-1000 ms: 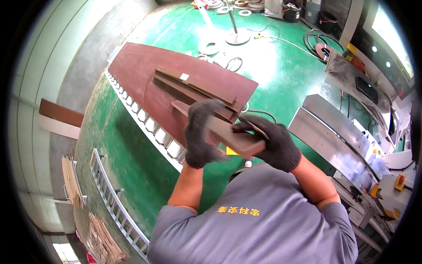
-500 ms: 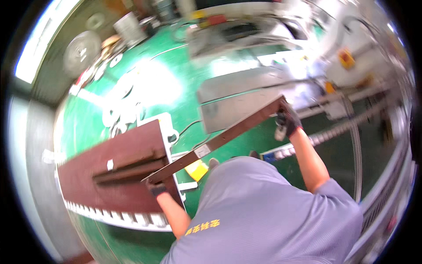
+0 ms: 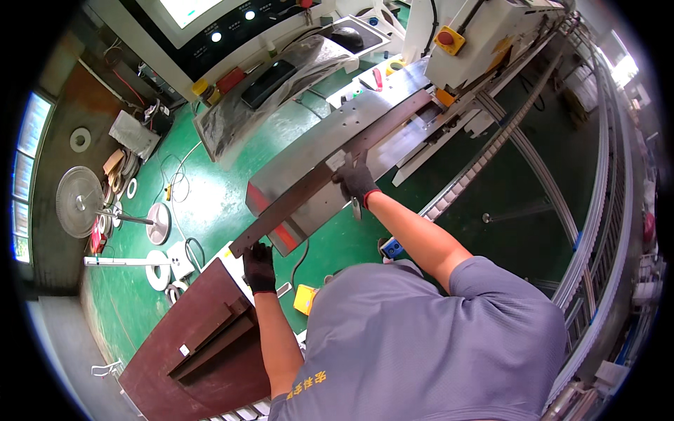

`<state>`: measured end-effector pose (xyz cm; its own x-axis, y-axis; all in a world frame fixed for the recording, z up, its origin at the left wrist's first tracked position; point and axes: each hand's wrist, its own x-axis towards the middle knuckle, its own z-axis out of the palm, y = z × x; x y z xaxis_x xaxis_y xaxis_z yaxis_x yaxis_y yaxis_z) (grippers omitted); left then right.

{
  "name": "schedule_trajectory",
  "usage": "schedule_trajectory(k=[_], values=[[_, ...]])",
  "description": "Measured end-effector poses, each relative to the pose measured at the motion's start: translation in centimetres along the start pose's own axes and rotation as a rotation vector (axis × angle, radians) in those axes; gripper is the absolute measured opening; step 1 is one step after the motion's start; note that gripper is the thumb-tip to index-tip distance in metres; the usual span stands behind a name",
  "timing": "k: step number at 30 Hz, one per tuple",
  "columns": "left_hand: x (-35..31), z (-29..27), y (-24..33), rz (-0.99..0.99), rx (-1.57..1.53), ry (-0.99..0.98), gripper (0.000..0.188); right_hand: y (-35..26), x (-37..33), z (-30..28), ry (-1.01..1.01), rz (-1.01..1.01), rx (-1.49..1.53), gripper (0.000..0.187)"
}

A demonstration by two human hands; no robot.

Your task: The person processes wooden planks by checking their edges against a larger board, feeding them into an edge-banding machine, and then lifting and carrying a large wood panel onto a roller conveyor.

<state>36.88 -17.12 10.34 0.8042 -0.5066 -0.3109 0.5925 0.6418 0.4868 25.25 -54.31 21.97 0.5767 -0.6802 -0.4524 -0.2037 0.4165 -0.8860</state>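
Head view: long brown strip (image 3: 295, 201) slants along the steel bed (image 3: 298, 167); near end juts past the bed's red-marked left end, far end near an orange block (image 3: 444, 97) toward the bed's right end. Cannot tell whether strip and bed touch all along. Left hand (image 3: 260, 270), dark glove, touches the strip's near end, fingers curled at its lower edge; underside hidden, cannot tell if it pinches. Right hand (image 3: 356, 180), also gloved, lays fingers on the strip about mid-length, beside a white label (image 3: 336, 161). Small grey metal piece (image 3: 357, 209) shows under that palm; cannot tell how firmly it is gripped. Brown board (image 3: 189, 309) lower left, two loose strips (image 3: 214, 342) near its right edge.
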Motion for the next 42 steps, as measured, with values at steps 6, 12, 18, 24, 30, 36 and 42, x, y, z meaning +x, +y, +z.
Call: schedule_trajectory(k=[6, 12, 18, 24, 30, 36, 42], values=[[-7.0, 1.9, 1.1, 0.399, 0.719, 0.283, 0.038, -0.4, 6.6, -4.5, 0.151, -0.206, -0.127, 0.086], [-12.9, -2.0, 6.6, 0.907, 1.084, 1.14, 0.037, 2.8, 17.3, -13.7, 0.1, -0.437, -1.041, 0.028], [-14.8, -11.5, 8.9, 0.459, 0.347, 1.136, 0.054, -2.7, 21.0, -21.0, 0.237, -0.588, -1.271, 0.032], [-13.1, -8.7, 8.2, 0.315, 0.434, 1.578, 0.118, -3.7, 20.0, -22.5, -0.258, 0.151, -0.161, 0.05], [-14.0, -13.5, 7.4, 0.408, 0.433, 1.744, 0.082, 1.0, 17.4, -15.6, -0.242, 0.141, 0.034, 0.026], [-18.5, -17.4, 4.6, 0.429, 0.292, 1.471, 0.054, 3.2, 5.5, -4.5, -0.307, -0.047, -0.034, 0.024], [-22.7, -14.3, -1.2, 0.638, -0.007, 1.136, 0.024, 4.7, -1.6, 0.9, -0.523, -0.025, -0.143, 0.014]])
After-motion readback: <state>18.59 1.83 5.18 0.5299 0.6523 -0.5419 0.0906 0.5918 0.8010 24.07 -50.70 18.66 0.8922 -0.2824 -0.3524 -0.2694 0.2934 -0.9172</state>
